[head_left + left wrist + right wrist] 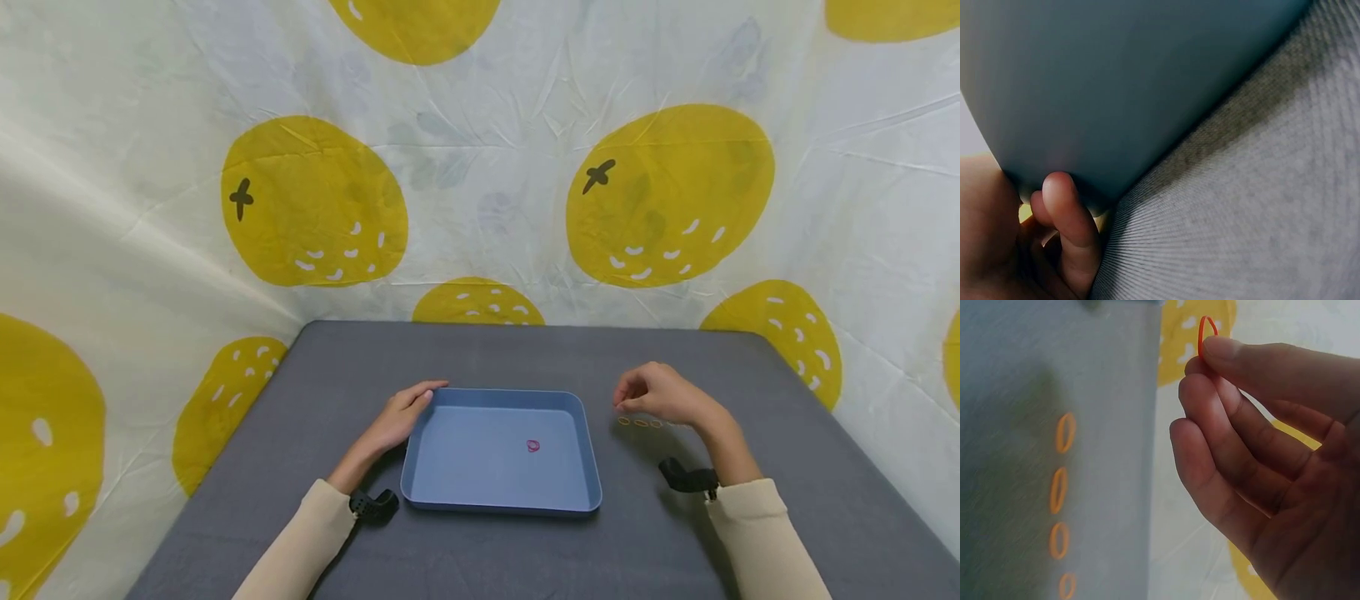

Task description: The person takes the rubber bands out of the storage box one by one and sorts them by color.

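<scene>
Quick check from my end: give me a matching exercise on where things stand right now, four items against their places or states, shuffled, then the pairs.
Items:
1. left hand
2. right hand
3. pink band
4. row of orange bands

Places or states:
A. lying inside the blue tray
B. on the grey cloth, right of the tray
C. resting on the tray's left far corner
D. raised, pinching an orange band

Pairs: 1-C, 2-D, 3-A, 4-B
</scene>
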Demonstrator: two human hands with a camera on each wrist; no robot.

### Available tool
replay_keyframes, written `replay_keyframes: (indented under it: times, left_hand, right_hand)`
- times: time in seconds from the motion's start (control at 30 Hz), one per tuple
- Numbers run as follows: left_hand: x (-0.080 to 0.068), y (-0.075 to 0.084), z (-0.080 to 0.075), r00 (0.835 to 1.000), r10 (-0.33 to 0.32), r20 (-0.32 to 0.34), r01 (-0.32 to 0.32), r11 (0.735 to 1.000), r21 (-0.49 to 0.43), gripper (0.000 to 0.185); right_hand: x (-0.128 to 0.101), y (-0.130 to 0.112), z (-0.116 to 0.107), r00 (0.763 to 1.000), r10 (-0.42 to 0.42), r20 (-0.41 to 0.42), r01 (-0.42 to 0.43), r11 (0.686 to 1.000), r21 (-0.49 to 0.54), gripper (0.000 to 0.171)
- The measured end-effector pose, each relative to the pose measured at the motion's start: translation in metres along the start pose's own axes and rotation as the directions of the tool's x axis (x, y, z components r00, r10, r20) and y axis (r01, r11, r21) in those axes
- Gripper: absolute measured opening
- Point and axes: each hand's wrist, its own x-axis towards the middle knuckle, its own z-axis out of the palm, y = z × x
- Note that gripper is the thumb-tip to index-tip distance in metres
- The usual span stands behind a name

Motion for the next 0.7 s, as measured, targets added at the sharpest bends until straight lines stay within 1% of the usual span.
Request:
replay_keyframes:
  times: [0.17,0.37,0.6,0.7]
  left_hand:
    - [0.000,0.001,0.000,1.000,0.004,0.009,-0.004,1.000,-0.007,0.041]
    - [0.000,0.003,0.000,1.000,0.000,0.003,0.000,1.000,-0.012,0.041]
    - [0.001,0.000,0.000,1.000,0.005,0.002,-0.005,1.000,-0.011,0.041]
    - [0.001,-0.001,0.000,1.000,0.009,-0.001,-0.009,1.000,-0.019,0.041]
  right_hand:
    - [-0.005,0.013,0.001,1.000,0.022,0.012,-0.022,1.000,0.014,0.006]
    - [-0.006,0.026,0.005,0.996,0.046,0.073,-0.051,0.996,0.079,0.004]
    - [-0.002,0.040,0.013,0.993,0.056,0.104,-0.065,0.994,0.086,0.003]
    - [0.000,0.044,0.016,0.991,0.058,0.123,-0.069,0.994,0.086,0.008]
